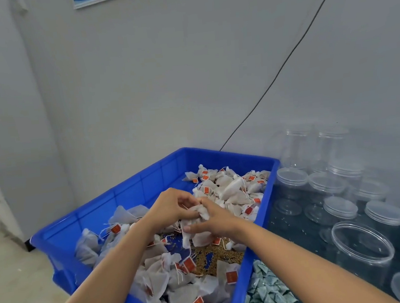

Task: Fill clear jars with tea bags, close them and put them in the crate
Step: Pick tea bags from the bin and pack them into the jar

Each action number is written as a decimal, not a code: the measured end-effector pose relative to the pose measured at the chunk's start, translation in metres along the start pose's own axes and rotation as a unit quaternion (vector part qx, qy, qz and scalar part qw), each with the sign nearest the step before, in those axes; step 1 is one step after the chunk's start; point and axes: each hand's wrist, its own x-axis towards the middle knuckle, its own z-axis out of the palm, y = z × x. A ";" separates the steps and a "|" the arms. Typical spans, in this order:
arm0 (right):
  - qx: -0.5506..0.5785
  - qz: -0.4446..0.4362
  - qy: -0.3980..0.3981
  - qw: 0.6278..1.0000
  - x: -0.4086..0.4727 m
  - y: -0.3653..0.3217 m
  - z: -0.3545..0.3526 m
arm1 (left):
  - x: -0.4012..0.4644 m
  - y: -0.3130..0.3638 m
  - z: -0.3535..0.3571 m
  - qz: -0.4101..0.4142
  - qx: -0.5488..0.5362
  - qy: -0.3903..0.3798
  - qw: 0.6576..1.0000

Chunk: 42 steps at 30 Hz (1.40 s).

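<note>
We had both hands together over the middle of the blue bin; our left hand pinched at a thin white string, and our right hand curled round a bunch of tea bags that hung down from it; the two hands touched above the bin.

We thought the strings might be knotted together; if we pulled hard, a soft bag could rip, and more of the little brown grains would spill onto the bin floor; some lay there already. We also thought extra bags could come up with the bunch and drop outside the bin on the way to a jar.

The tea bags were small, puffy pillows of thin white cloth, each with a string and a little red square tag; they lay in loose heaps all over the bin. The bin was hard, shiny plastic with straight walls.

Just right of the bin stood the open jar, round, see-through and smooth, with nothing in it yet; beyond it, further right of the bin, stood more clear jars with flat lids. Small crinkly green-and-white packets lay against the bin's right wall.
</note>
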 end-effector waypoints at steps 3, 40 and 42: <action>0.129 0.021 -0.017 0.991 0.003 -0.002 -0.001 | 0.001 -0.002 0.004 -0.013 -0.058 0.012 0.998; 0.223 0.055 0.085 0.970 0.004 -0.004 -0.010 | 0.022 -0.011 0.012 -0.064 -0.147 0.115 0.980; 0.221 0.040 0.064 0.972 0.002 -0.005 -0.008 | 0.021 -0.009 0.017 -0.071 -0.166 0.073 0.981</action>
